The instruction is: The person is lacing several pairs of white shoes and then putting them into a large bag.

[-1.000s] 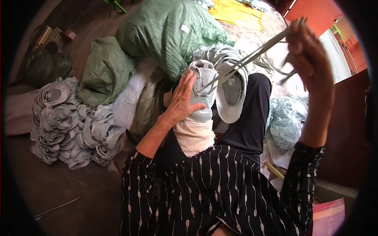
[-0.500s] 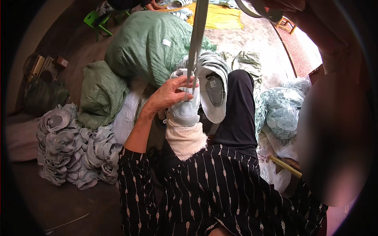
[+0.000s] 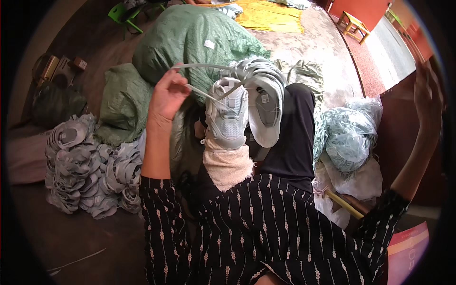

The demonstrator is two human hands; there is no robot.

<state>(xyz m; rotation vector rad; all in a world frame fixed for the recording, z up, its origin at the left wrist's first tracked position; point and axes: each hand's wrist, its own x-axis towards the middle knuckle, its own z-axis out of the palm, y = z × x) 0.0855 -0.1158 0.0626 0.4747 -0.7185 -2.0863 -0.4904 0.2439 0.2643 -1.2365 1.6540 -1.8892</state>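
In front of me, a light grey sneaker stands toe toward me above a cream cloth. Between its thumb and fingers, my left hand pinches a flat pale grey shoelace, left of the sneaker. The lace forms a loose loop from the hand to the sneaker's eyelets. Out at the far right, my right hand is raised with its fingers stretched out, somewhat blurred, and no lace shows in it. Beside the sneaker, touching or nearly so, are several nested grey shoe pieces, the front one showing a dark grey inside.
A large green sack and a smaller one stand beyond and left. Grey shoe pieces are heaped at left. Clear bags of pale laces lie at right, near a yellow rod. A wooden stool is far right.
My right hand has swung from the upper right down and outward to the far right. My left hand has moved left off the sneaker, drawing the lace into a loop. The view has shifted slightly.
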